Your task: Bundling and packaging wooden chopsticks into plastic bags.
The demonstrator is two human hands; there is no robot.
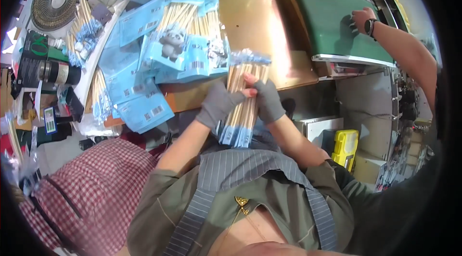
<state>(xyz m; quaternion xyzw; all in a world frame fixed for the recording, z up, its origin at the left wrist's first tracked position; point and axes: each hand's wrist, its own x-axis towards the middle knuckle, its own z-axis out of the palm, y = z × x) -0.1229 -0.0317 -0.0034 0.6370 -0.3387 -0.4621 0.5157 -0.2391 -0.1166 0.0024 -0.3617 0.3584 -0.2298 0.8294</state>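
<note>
Head view: bundle of sticks (242, 112) gripped from both sides

Left hand (218, 104) and right hand (268, 98), in grey fingerless gloves (272, 106), close around the bundle, thumbs across its upper face. Blue-and-white wrapping (250, 58) shows at its far and near ends. It is held by the near edge of the brown counter (248, 20). Farther left, blue pouches (127, 71) lie heaped. Far right, another person's hand (362, 19) is over a green surface (327, 15).
</note>
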